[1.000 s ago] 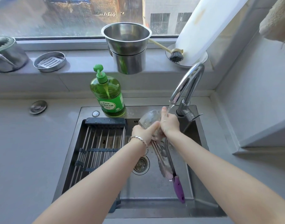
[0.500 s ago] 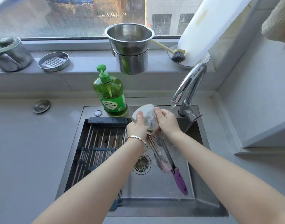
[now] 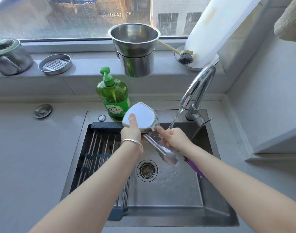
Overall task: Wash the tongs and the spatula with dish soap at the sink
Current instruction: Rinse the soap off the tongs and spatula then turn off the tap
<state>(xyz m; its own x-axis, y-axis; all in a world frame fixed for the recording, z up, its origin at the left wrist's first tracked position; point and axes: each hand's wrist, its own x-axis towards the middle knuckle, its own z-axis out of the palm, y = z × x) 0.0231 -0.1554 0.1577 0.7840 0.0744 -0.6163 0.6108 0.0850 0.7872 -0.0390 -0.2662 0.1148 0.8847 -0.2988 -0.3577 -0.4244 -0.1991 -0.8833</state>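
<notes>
I hold the steel spatula over the sink, blade up and tilted toward the soap bottle. My left hand pinches the blade, thumb on its face. My right hand curls around the shaft just below the blade, and tap water falls on it. The spatula's purple handle shows under my right forearm. The steel tongs slant down and right from between my hands, tips over the basin; their upper end is hidden. Behind the sink stands a green dish soap bottle.
The faucet runs at the sink's back right. A roll-up drying rack covers the sink's left part, and the drain is open. On the window ledge stand stacked steel pots, a brush and a steel soap dish.
The spatula blade has risen and swung left, out of the stream, toward the soap bottle. My right hand slid down to the shaft and now takes the water.
</notes>
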